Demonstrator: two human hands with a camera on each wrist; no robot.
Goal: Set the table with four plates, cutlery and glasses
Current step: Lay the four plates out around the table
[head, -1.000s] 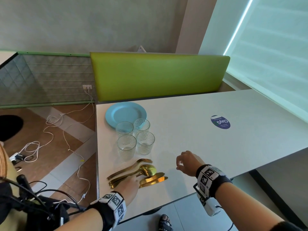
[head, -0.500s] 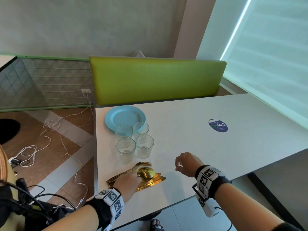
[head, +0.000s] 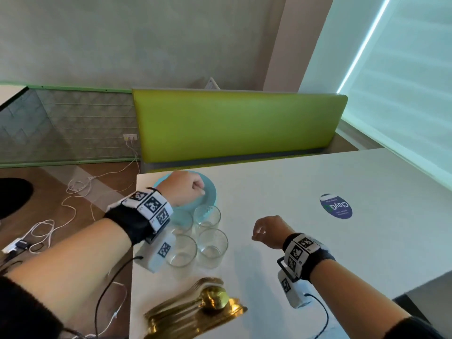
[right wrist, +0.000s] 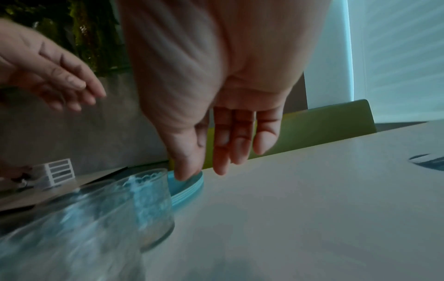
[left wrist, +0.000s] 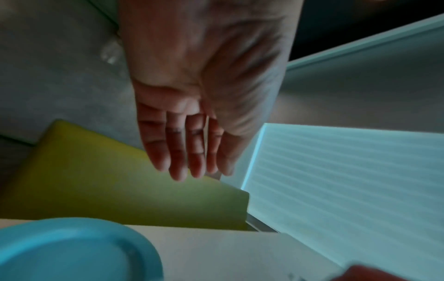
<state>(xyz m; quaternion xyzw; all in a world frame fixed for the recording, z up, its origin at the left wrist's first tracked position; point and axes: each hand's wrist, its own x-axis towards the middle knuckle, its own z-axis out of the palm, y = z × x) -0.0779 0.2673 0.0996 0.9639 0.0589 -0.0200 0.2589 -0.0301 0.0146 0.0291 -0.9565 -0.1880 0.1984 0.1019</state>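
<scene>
Cutlery (head: 193, 307), gold and heaped, lies nearest on the tabletop (head: 293, 241) at 6 o'clock, four glasses (head: 198, 236) clustered beyond it and the blue plate stack (head: 208, 192) farthest, toward 11 o'clock. My guess is that a plate comes first: the left hand (head: 182, 189) hovers over the stack, fingers (left wrist: 177, 152) straight and together, holding nothing. Better to slide them under one rim and lift only the top plate, clear of the glasses. The right hand (head: 267, 231) hangs empty, loosely parted. Only the right wrist view shows the plates' layered edges (right wrist: 190, 190).

left hand (head: 182, 188): I've lifted it off the gold cutlery (head: 195, 307), now over the blue plates (head: 208, 192), fingers relaxed.
</scene>
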